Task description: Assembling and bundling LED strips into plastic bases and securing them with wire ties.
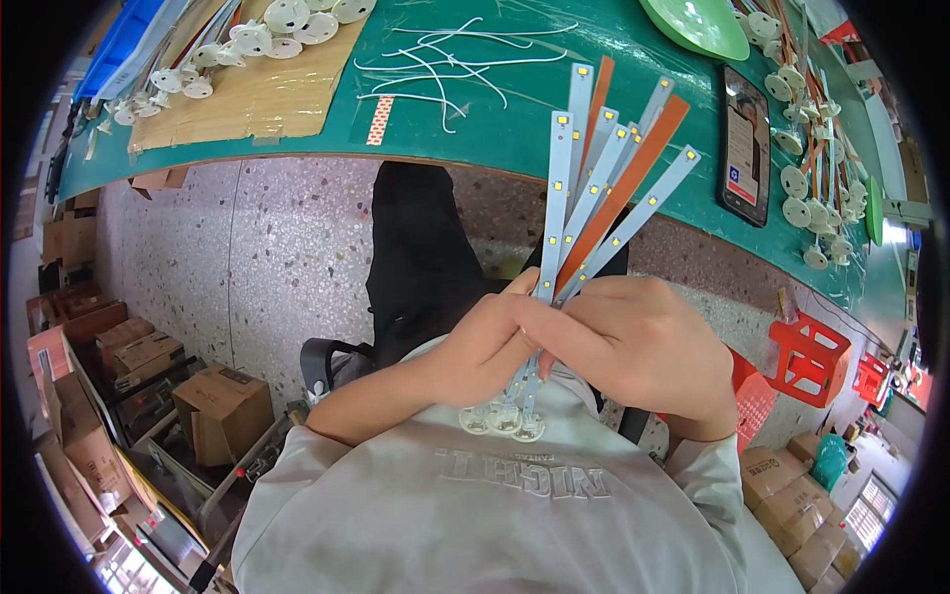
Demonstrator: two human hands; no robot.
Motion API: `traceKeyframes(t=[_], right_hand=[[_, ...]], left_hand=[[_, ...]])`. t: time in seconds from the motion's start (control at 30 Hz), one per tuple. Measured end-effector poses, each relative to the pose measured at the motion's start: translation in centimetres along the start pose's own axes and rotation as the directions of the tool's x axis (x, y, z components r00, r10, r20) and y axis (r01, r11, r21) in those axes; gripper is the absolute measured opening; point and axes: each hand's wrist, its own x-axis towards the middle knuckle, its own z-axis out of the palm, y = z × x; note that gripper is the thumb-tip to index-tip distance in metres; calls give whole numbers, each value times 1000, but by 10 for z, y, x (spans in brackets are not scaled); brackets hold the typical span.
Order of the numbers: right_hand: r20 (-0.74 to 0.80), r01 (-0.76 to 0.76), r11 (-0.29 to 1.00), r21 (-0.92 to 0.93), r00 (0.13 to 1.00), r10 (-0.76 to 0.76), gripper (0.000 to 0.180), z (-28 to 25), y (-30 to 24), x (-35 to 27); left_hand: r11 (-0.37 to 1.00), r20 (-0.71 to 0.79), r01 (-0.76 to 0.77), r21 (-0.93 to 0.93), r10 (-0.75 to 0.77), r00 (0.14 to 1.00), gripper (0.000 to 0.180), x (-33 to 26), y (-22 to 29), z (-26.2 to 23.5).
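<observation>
Above my lap, a fanned bundle of LED light strips [592, 193] stands up out of my hands. Most of the strips are pale with small yellow LEDs, and a few show bare orange-brown faces. My left hand [482, 346] is closed round the bundle's lower part. My right hand [643, 337] is also closed, its fingers pressed against the strips where the two hands meet. Whether it pinches anything thin there is hidden. Round white end caps [505, 421] hang below my hands, against my shirt.
Several thin white ties [465, 64] lie loose on the green table [297, 168]. More capped strips rest on cardboard [307, 94] at the left and in a pile [816, 213] at the right. A phone [744, 148] and a green bowl [698, 25] are nearby. Cartons [223, 411] stand at the left.
</observation>
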Motion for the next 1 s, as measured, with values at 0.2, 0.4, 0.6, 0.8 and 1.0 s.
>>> traceKeyframes(t=[0.2, 0.4, 0.6, 0.8, 1.0], right_hand=[[-29, -3, 999, 47, 1000, 4, 35, 15, 10, -3], [-413, 36, 984, 176, 910, 41, 30, 45, 19, -19], [-623, 104, 930, 354, 767, 152, 29, 68, 22, -20], [-606, 174, 909, 379, 789, 102, 20, 59, 20, -18], [-606, -61, 847, 528, 671, 426, 26, 72, -10, -14]], left_hand=[[995, 82, 70, 65, -75, 994, 42, 2, 9, -3], [873, 192, 188, -450, -111, 975, 45, 8, 20, -3], [731, 282, 201, -652, -12, 959, 35, 9, 13, -8], [937, 252, 100, -335, -14, 968, 25, 13, 15, -14], [994, -99, -14, -108, 3, 995, 19, 19, 23, 4]])
